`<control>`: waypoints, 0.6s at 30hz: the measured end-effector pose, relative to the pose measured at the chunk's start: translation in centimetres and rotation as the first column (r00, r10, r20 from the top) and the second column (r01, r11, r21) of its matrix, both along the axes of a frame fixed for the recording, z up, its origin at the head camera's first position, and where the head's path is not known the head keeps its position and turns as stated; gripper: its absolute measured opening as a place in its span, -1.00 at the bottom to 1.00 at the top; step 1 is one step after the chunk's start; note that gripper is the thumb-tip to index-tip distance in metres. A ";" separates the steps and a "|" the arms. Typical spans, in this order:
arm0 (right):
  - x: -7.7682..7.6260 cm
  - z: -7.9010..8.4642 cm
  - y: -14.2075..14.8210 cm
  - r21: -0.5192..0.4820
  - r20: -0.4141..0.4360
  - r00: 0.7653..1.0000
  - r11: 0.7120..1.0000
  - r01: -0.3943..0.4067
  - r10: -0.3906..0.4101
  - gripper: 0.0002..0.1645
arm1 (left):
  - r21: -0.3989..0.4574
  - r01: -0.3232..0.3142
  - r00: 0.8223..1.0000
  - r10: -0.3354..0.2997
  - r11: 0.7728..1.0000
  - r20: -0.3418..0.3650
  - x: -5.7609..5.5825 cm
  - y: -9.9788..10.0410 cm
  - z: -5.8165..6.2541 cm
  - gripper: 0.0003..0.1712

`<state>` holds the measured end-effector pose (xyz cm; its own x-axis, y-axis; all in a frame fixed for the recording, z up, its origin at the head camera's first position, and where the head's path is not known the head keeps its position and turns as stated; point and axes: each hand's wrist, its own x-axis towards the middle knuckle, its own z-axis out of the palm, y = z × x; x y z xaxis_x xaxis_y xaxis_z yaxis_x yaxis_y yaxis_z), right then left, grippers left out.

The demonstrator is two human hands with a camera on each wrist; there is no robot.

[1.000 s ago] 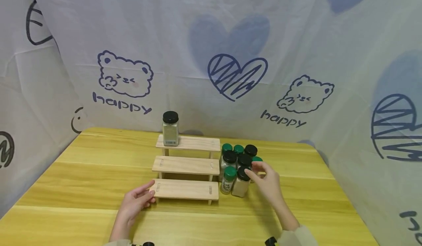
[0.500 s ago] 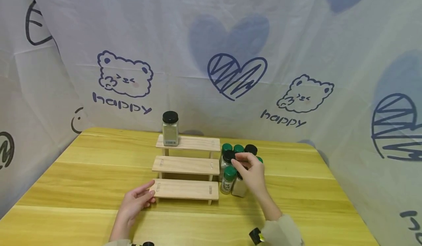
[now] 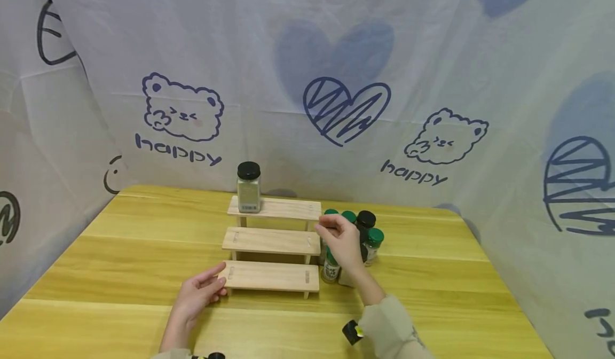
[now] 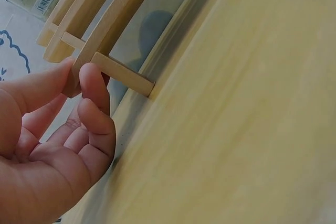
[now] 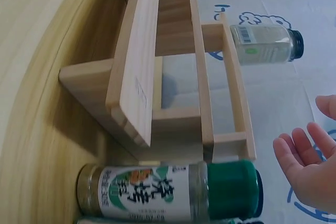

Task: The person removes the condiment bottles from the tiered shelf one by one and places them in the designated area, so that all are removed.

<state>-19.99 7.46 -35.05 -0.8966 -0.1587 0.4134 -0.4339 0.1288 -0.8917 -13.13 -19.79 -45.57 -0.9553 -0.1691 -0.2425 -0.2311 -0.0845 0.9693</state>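
Note:
My left hand (image 3: pixel 194 297) pinches the left end of the lowest board of a three-tier wooden rack (image 3: pixel 274 276); in the left wrist view the thumb lies on top and a fingertip (image 4: pixel 94 82) beneath. Above the cluster of spice jars, at the rack's right, hovers my right hand (image 3: pixel 345 241), fingers loosely bent, thumb apart, nothing between them. It hides part of the cluster. Below it stands a green-capped spice jar (image 5: pixel 147 192) with a printed label. A black-capped glass jar (image 3: pixel 249 190) stands upright on the left of the top tier.
Several more jars stand close together, among them a green-capped one (image 3: pixel 375 237) and a black-capped one (image 3: pixel 366 220). The rack is on a yellow wood-grain table (image 3: pixel 120 252). A patterned white cloth (image 3: pixel 269 134) hangs behind it.
My right hand has moved left and slightly up across the jars, toward the rack, uncovering the green-capped jar at the right. The left hand and rack have stayed in place.

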 end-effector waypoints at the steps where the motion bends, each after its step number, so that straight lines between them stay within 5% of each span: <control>1: 0.1 0.2 -0.2 0.000 0.011 1.000 1.000 0.001 -0.001 -0.75 | -0.001 0.002 1.000 -0.002 1.000 0.002 0.0 0.0 0.0 -0.48; 18: -1.9 0.6 -4.5 -0.018 0.058 0.996 0.998 -0.067 0.067 -0.61 | 0.009 -0.005 1.000 0.005 1.000 0.007 0.1 0.0 0.2 -0.48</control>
<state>-21.85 2.92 -34.46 -0.9069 -0.2130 0.3635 -0.3881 0.0867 -0.9175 -13.06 -19.77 -45.40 -0.9526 -0.1715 -0.2511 -0.2378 -0.0946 0.9667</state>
